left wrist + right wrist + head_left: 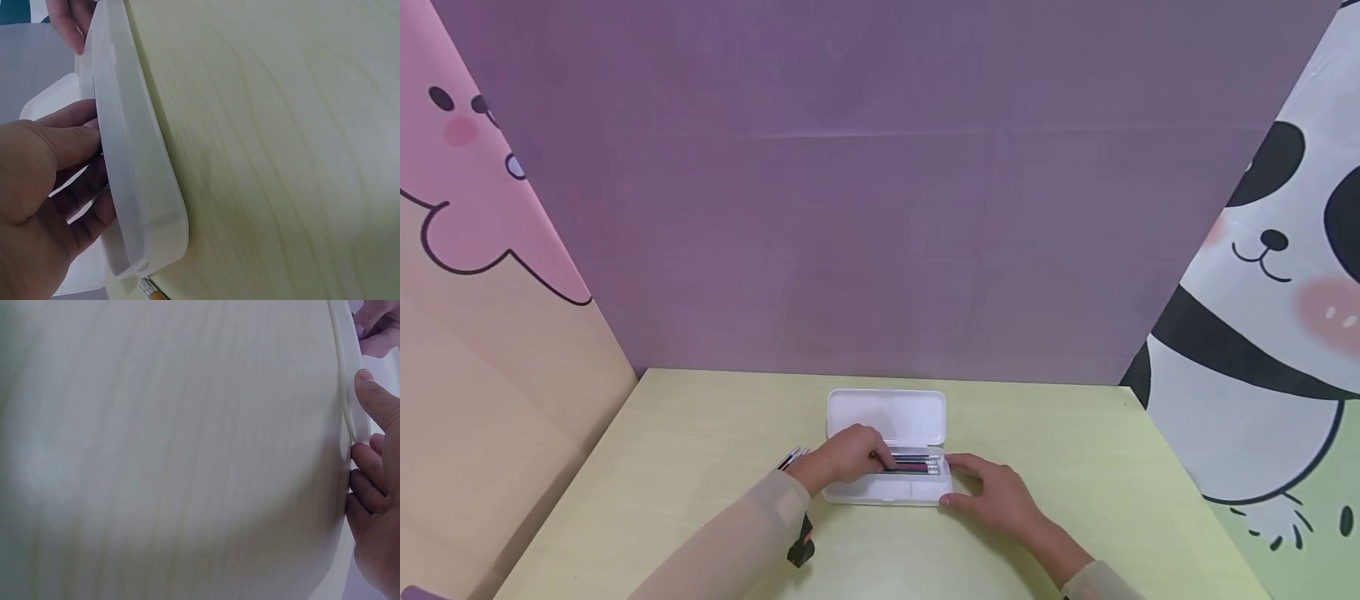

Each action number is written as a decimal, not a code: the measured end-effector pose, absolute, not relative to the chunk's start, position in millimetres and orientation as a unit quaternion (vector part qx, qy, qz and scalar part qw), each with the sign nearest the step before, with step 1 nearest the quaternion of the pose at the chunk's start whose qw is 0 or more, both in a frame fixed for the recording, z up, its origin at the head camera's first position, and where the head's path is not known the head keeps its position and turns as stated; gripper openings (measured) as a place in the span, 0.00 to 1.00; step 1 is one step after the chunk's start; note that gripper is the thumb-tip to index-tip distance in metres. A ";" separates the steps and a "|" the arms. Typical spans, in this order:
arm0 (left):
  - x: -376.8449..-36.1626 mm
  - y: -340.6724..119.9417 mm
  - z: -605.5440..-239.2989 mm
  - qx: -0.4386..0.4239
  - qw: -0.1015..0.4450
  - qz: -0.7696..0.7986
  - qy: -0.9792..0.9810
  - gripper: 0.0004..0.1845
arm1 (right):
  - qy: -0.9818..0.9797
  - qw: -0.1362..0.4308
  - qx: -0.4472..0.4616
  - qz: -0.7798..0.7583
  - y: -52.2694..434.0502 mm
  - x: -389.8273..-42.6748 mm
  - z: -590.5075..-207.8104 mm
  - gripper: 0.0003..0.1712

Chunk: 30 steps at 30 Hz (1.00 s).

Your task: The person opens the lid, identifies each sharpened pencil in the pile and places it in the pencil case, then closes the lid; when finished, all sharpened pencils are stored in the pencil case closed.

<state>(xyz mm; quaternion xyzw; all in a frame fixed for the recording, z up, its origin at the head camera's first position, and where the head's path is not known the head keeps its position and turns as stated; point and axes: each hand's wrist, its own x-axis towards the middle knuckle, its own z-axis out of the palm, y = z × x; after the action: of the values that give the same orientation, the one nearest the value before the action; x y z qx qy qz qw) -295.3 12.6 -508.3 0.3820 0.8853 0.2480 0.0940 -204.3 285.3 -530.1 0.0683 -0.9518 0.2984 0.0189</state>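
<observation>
An open white pencil case (887,492) lies on the table, its lid (887,415) folded back on the far side. Several dark pencils (917,463) lie lengthwise inside. My left hand (852,454) reaches into the case from the left, thumb and fingers bent at the pencils' left part; the case wall hides the fingertips in the left wrist view. My right hand (996,497) holds the case's right end, the thumb at the near corner and the fingers along the end, as the right wrist view also shows around the case wall (356,394).
More pencils (792,457) lie on the table left of the case, partly behind the left wrist; one pencil end (149,289) shows beside the case corner. A small black object (801,546) is by the left sleeve. A purple panel (880,208) stands behind the table (700,417).
</observation>
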 end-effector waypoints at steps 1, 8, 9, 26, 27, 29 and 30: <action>-294.6 11.7 -508.0 0.381 0.095 0.248 0.886 0.11 | -0.952 0.020 0.069 0.297 285.3 -204.2 -530.5 0.38; -292.3 1.2 -505.5 0.367 0.124 0.288 0.876 0.11 | -0.953 0.022 0.074 0.295 285.4 -203.8 -532.7 0.38; -292.6 -1.2 -504.8 0.362 0.131 0.298 0.873 0.11 | -0.952 0.022 0.075 0.295 285.5 -203.7 -532.5 0.38; -297.8 -73.6 -471.5 0.326 0.149 0.367 0.859 0.11 | -0.954 0.017 0.074 0.289 286.5 -208.0 -530.1 0.39; -298.0 -79.1 -471.8 0.322 0.149 0.369 0.859 0.11 | -0.954 0.017 0.074 0.289 286.6 -207.5 -530.5 0.39; -297.9 -90.3 -473.3 0.317 0.151 0.374 0.858 0.12 | -0.954 0.016 0.071 0.289 286.6 -206.8 -531.7 0.39; -297.9 -95.8 -474.8 0.311 0.154 0.379 0.858 0.12 | -0.954 0.016 0.070 0.290 286.7 -206.7 -532.7 0.39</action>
<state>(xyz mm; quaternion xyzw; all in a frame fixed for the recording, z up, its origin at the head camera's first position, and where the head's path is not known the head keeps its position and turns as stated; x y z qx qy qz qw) -297.9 -95.8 -474.8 0.3110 0.8579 0.3788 0.1542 -206.7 286.7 -532.7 0.0697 -0.9543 0.2902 0.0157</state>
